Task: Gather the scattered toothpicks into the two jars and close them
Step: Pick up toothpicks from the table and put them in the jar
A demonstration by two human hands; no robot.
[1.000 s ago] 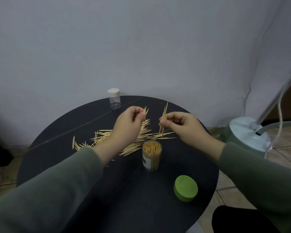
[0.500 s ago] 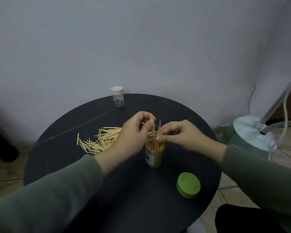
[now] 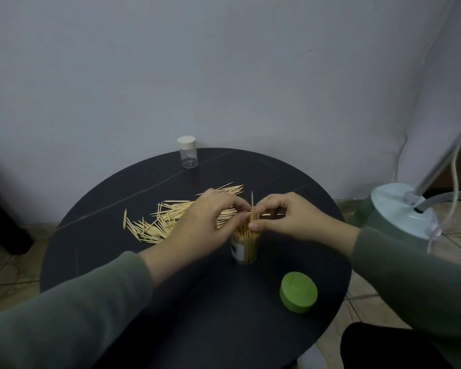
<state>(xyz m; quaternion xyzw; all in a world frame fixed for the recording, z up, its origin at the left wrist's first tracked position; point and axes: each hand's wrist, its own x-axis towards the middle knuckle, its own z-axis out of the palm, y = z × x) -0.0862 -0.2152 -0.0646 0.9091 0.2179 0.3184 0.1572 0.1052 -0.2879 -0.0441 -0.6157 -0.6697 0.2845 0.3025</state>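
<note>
An open clear jar (image 3: 245, 249) packed with toothpicks stands upright at the middle of the round black table (image 3: 96, 251). My left hand (image 3: 200, 230) and my right hand (image 3: 285, 219) meet just above its mouth. Both pinch a few upright toothpicks (image 3: 252, 206) whose lower ends are in the jar. The jar's green lid (image 3: 298, 292) lies on the table to the front right. A pile of loose toothpicks (image 3: 157, 222) lies left of the jar, partly hidden by my left hand. A second small clear jar with a white cap (image 3: 187, 151) stands shut at the table's far edge.
A pale green appliance with a hose and cord (image 3: 399, 217) stands on the tiled floor right of the table. A grey wall rises close behind. A dark object (image 3: 3, 225) sits on the floor at the far left.
Both hands came down and together from above the pile to the jar's mouth, bringing their toothpicks upright into it.
</note>
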